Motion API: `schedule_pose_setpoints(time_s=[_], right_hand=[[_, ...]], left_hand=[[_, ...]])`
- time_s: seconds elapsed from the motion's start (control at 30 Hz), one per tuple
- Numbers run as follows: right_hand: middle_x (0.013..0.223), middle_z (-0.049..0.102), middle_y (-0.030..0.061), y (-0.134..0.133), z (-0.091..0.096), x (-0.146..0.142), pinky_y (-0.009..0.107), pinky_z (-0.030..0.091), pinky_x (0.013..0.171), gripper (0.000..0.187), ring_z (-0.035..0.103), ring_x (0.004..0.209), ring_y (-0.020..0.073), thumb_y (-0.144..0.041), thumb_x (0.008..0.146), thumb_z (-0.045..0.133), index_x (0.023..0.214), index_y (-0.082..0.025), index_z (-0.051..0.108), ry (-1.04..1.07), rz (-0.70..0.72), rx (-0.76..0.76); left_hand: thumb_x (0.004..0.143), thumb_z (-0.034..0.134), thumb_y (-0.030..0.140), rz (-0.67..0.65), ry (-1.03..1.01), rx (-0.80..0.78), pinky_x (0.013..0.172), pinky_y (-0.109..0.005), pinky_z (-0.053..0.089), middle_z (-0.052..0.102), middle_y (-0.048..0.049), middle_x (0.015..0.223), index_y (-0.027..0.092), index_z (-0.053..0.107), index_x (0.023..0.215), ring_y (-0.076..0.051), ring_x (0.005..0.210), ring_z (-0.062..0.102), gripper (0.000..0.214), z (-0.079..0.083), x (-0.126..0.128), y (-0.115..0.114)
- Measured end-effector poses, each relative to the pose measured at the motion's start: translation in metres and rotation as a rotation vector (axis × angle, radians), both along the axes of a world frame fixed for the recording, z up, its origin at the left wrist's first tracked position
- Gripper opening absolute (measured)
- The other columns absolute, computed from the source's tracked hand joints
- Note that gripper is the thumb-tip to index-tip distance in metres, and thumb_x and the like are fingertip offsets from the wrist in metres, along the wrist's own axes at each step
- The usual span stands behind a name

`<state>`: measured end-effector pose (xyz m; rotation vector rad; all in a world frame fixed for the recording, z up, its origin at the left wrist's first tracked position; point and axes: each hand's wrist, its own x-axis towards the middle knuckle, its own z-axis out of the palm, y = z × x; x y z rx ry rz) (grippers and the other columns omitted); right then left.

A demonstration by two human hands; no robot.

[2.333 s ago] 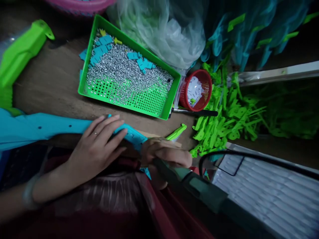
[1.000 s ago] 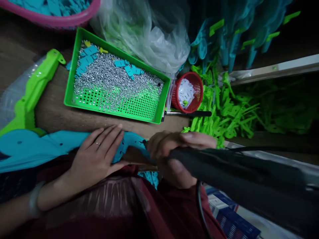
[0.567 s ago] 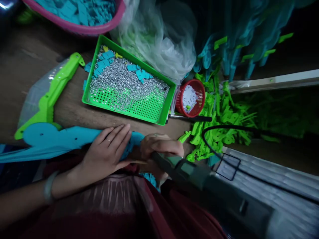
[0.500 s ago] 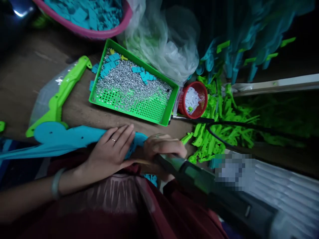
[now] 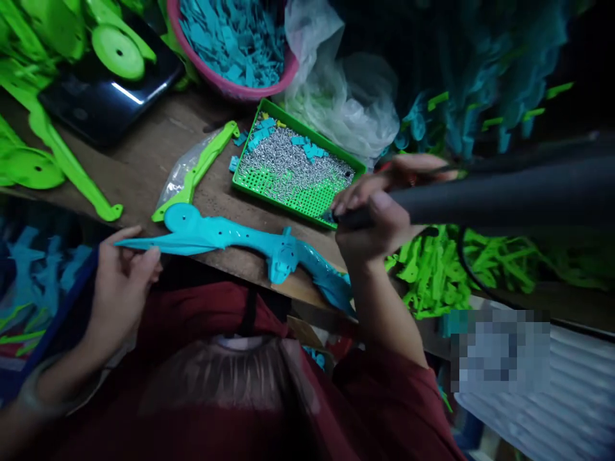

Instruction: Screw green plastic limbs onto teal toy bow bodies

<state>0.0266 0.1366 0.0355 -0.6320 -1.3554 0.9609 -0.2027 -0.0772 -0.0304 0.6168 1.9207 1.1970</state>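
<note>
A blue plastic toy bow [image 5: 247,237] lies lengthwise along the front edge of the wooden bench. My left hand [image 5: 122,278] pinches its pointed left tip between thumb and fingers. My right hand [image 5: 375,221] is wrapped around a black electric screwdriver [image 5: 480,195], raised to the right of the bow. The screwdriver's front end is over the near right corner of a green perforated tray [image 5: 281,203]; its bit is hard to make out. Small silver screws [image 5: 283,157] fill much of the tray, with a few blue pieces among them.
A pink tub [image 5: 230,89] of blue parts stands behind the tray, beside a clear plastic bag [image 5: 360,102]. Green parts [image 5: 432,275] are heaped at right, more at left around a dark glossy object [image 5: 115,96]. A black cord [image 5: 466,262] crosses the right side.
My left hand has slid from the bow's middle to its left tip. My right hand has lifted the screwdriver off the bow, up toward the tray. The view has shifted left.
</note>
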Motion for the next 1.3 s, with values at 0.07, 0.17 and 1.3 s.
schedule_pose_setpoints(time_s=[0.07, 0.17, 1.3], right_hand=[[0.051, 0.047, -0.0091, 0.005, 0.002, -0.015, 0.024, 0.038, 0.035, 0.022, 0.043, 0.037, 0.0094, -0.024, 0.072, 0.066, 0.094, -0.027, 0.06, 0.017, 0.023, 0.008], [0.051, 0.048, -0.0094, 0.005, 0.003, -0.025, 0.025, 0.038, 0.036, 0.021, 0.043, 0.037, 0.0099, -0.026, 0.075, 0.064, 0.095, -0.026, 0.058, -0.013, 0.044, -0.028], [0.115, 0.065, 0.0074, -0.08, -0.032, -0.119, 0.037, 0.055, 0.088, 0.058, 0.062, 0.102, 0.0204, -0.035, 0.089, 0.062, 0.141, -0.019, 0.043, -0.899, 1.097, -0.437]], left_hand=[[0.087, 0.069, 0.037, -0.004, 0.017, -0.081, 0.057, -0.023, 0.047, 0.057, 0.0046, 0.07, 0.021, 0.059, 0.109, -0.011, 0.062, 0.053, 0.029, 0.005, -0.003, 0.007], [0.085, 0.07, 0.042, 0.027, -0.222, -0.1, 0.059, -0.025, 0.051, 0.064, 0.0008, 0.08, 0.019, 0.062, 0.097, -0.013, 0.069, 0.059, 0.027, 0.011, 0.004, -0.001], [0.082, 0.07, 0.044, -0.079, -0.655, -0.05, 0.075, -0.029, 0.054, 0.075, -0.0057, 0.089, 0.017, 0.074, 0.094, -0.022, 0.082, 0.068, 0.03, 0.017, 0.033, -0.03]])
